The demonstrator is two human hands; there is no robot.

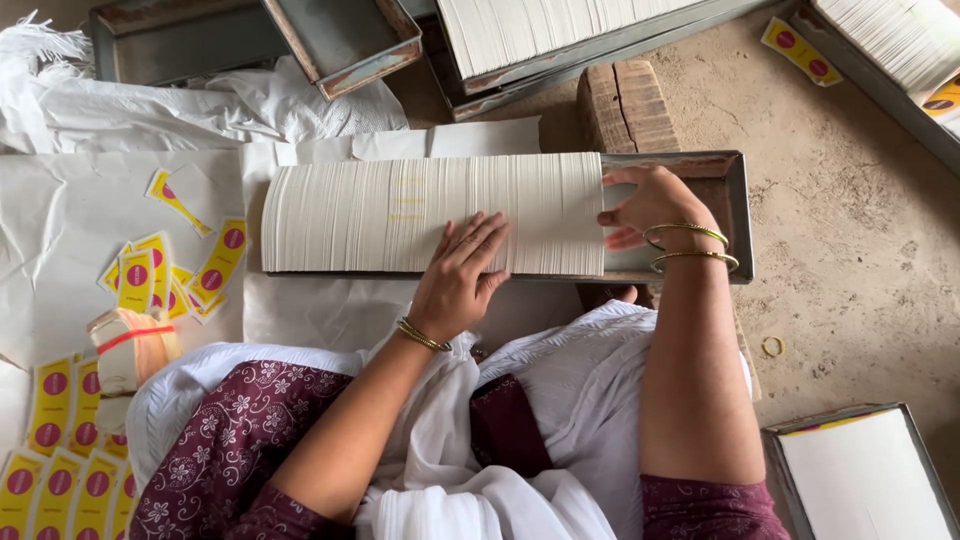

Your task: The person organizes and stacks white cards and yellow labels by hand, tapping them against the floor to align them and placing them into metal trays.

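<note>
Bare dirt floor (pixel 860 230), dusty, w/ white paper sheets (pixel 90 230) spread over the left part as a work surface. The person sits on the ground, a long metal tray (pixel 735 200) across the lap area, resting partly on a wood block (pixel 625 100).

In the tray: a tight row of thin white cards (pixel 400 215) on edge, filling most of it; the right end of the tray is bare. Left hand (pixel 460 275) lies flat on top of the row near the front edge, fingers spread and extended. Right hand (pixel 655 205) presses the row's right end, fingers curled against the last card, thumb side not clear.

Risks, as I judge them:
- The row is held only by end pressure. If the right hand eases off, cards likely fan or topple into the bare end.
- The left end of the row bulges past the tray edge; a push from the right could spill cards onto the paper.
- The tray sits on a narrow block and may tip if weight shifts.
- Loose white cloth (pixel 450 470) in the lap could snag the tray's front edge.

Hard to tell:
- Tray's left end is hidden under the cards, so I can't say if a wall stops them there.
- Right fingertips are partly behind the row; exact grip unclear.
- Faint yellow marks on the card edges are too small to read.
- Yellow labels (pixel 135 275) w/ red dots lie scattered left; a banded bundle (pixel 125 350) beside them, contents unclear.
- More trays (pixel 345 40) up top are cut off by the frame.
</note>
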